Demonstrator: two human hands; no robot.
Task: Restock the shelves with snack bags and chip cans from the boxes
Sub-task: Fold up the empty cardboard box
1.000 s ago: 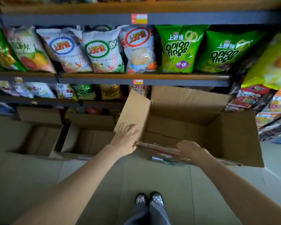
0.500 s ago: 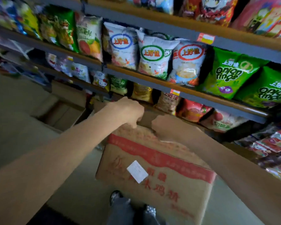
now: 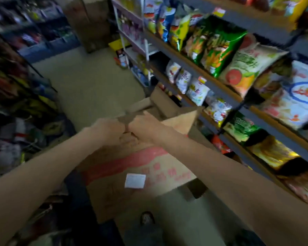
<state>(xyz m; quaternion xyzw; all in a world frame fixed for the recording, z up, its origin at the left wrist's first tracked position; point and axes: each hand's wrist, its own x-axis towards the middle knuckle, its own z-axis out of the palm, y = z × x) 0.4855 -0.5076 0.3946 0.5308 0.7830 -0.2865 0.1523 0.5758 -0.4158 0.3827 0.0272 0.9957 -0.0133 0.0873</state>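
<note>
Cardboard box (image 3: 132, 176) is held up off floor (image 3: 89, 86), gripped at its top edge by left hand (image 3: 108, 129) & right hand (image 3: 143, 129), fists touching. Shelf edge (image 3: 219, 84) runs close on the right w/ snack bags (image 3: 247, 68); open aisle lies ahead-left. Box: brown, red band, red print, white label (image 3: 135, 180), one flap (image 3: 180, 119) raised. Head view blurred.

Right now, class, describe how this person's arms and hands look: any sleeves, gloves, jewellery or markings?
Both forearms are bare to the frame edge, no sleeves in view. The left hand and right hand wear no gloves; no watch, ring or marking shows, though the picture is blurred.
</note>
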